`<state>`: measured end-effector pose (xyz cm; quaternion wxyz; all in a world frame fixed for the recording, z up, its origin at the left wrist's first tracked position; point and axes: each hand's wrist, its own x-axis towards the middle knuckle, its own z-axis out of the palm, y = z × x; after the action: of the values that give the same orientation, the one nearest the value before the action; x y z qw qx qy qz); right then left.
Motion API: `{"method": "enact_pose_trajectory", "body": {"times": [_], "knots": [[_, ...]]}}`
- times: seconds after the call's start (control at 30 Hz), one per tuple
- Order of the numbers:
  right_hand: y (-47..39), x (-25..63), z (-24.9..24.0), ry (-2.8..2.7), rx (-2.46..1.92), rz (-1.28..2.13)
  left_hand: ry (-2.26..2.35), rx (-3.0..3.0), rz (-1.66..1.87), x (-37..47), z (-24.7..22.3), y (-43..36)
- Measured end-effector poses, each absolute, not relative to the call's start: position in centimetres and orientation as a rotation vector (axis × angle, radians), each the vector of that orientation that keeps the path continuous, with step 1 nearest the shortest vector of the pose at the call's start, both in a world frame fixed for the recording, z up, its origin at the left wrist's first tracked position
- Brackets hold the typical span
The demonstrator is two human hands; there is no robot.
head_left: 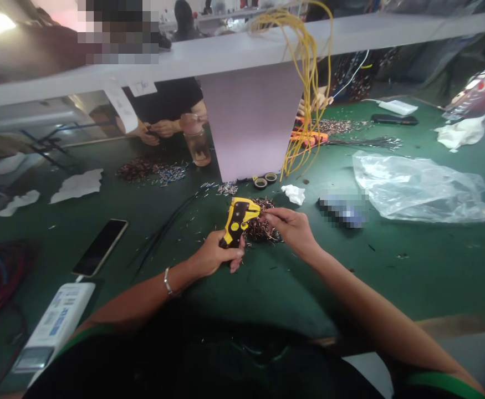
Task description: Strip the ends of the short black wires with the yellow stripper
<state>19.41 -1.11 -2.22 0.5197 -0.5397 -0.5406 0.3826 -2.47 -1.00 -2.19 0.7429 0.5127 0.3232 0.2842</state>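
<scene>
My left hand (221, 252) is wrapped round the handles of a yellow and black wire stripper (240, 213), its jaws pointing right. At those jaws the fingertips of my right hand (290, 226) are pinched together; what they hold is too small to make out, perhaps a short wire end. Beneath and behind the tool lies a heap of short dark wire pieces with coppery ends (267, 230). Scattered bits of wire surround the heap on the green table (242, 310).
Behind the heap stand a pale upright panel (253, 122) and two small round containers (266, 180). Yellow wires (306, 111) hang from the shelf. A phone (101, 247) and a power strip (57, 321) lie left; a plastic bag (420, 188) lies right. Other people's hands work across the table.
</scene>
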Motion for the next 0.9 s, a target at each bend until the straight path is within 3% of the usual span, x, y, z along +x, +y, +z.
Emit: {"method": "enact_pose_trajectory", "body": {"times": [0.43, 0.9], "knots": [[-1.8, 19.5, -1.9, -1.106, -1.259, 1.097, 0.781, 1.125, 0.577, -2.8, -2.2, -0.5], [-2.4, 19.8, -1.2, -1.026, -1.24, 1.067, 0.737, 1.189, 0.698, -3.1, -3.1, 0.2]]}}
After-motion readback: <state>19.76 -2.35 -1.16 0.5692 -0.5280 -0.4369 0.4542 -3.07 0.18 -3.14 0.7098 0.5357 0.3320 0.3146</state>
